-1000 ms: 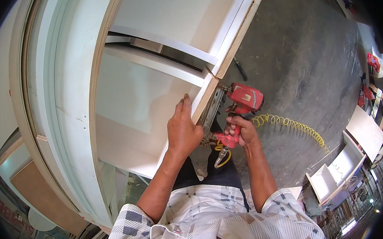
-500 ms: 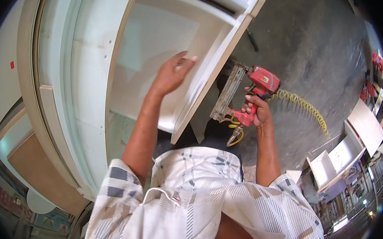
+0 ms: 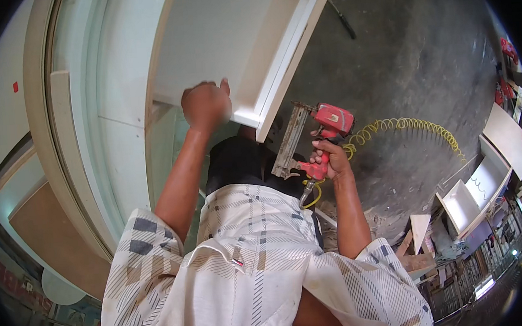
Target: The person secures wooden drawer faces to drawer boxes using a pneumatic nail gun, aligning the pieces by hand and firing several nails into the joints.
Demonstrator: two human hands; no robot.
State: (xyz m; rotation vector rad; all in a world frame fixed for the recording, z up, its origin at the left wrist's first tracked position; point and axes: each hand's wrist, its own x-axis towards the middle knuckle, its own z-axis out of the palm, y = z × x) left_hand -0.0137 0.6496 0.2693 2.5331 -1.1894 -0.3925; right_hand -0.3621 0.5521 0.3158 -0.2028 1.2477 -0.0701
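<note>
Gripping a red nail gun (image 3: 335, 119) by its handle in the right hand (image 3: 331, 158), wrapping the fingers closely around it; holding it in mid-air just beside the near right corner of a white cabinet (image 3: 216, 42), without touching. Curling in the fingers of the left hand (image 3: 206, 108) over the cabinet's near edge, pointing the thumb up and away from them; blurring there, leaving contact or a pinch impossible to tell. Extending a yellow coiled hose (image 3: 404, 122) behind the gun toward the right side of a grey floor (image 3: 411, 61). Including also a dark slim tool (image 3: 344, 24), lying on the floor off the cabinet's right edge, and an open white box (image 3: 458, 202), standing near the floor's right edge
</note>
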